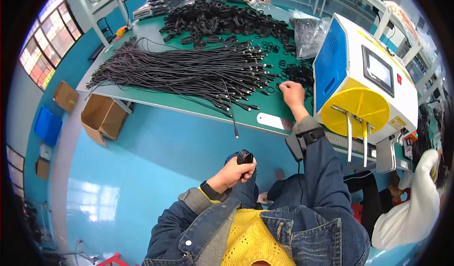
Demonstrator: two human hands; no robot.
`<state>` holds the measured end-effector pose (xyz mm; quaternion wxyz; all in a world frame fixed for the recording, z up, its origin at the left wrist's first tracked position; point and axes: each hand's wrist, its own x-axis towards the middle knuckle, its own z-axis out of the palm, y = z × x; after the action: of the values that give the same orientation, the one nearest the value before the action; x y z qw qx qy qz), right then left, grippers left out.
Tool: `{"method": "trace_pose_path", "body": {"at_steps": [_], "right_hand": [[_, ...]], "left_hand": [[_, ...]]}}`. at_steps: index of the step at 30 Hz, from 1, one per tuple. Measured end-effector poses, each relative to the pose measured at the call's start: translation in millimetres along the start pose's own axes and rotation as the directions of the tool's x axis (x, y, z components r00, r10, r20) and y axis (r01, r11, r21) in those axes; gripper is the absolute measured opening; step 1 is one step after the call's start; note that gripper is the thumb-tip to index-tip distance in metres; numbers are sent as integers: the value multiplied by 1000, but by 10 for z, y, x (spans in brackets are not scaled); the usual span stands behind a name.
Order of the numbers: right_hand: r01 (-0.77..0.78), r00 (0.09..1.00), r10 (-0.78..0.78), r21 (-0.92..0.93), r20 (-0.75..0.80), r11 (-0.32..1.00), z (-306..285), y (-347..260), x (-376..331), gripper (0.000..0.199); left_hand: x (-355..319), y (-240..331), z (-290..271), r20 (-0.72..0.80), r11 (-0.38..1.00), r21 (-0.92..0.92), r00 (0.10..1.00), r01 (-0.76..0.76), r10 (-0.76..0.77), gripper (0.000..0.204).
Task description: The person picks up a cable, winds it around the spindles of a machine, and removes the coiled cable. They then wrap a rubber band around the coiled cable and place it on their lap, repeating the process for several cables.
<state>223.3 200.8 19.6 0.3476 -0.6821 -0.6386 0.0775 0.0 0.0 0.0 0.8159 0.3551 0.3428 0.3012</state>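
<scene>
While left hand point(235, 172) clamps coiled black cable point(245, 157) over lap, grip pressed tight round bundle, we reach right hand point(292, 93) to small black rings point(297, 72) on green table point(189, 103); fingers curled down on rings, pinch not clear. Best to keep coil tight, lift single ring. Loose cable pile point(189, 69) left, yellow-white machine point(364, 81) right, blue floor point(142, 171), cardboard box point(101, 117) below table.
</scene>
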Motion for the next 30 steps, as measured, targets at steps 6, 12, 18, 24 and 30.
{"method": "trace_pose_path", "body": {"at_steps": [6, 12, 18, 24, 30], "right_hand": [[-184, 982, 181, 541, 60, 821, -209, 57, -115, 20], [-351, 931, 272, 801, 244, 484, -291, -52, -272, 18], [-111, 993, 96, 773, 66, 624, -377, 63, -340, 14], [-28, 999, 49, 690, -10, 723, -322, 153, -349, 12], [-295, 922, 280, 954, 269, 56, -313, 160, -325, 9]], "left_hand": [[569, 614, 25, -78, 959, 161, 966, -232, 247, 8], [1580, 1224, 250, -224, 880, 181, 853, -438, 471, 10], [1865, 1278, 506, -254, 910, 247, 884, -333, 392, 17], [1890, 1239, 576, -268, 887, 301, 861, -350, 431, 19], [1955, 1205, 369, -272, 855, 333, 827, -398, 491, 21]]}}
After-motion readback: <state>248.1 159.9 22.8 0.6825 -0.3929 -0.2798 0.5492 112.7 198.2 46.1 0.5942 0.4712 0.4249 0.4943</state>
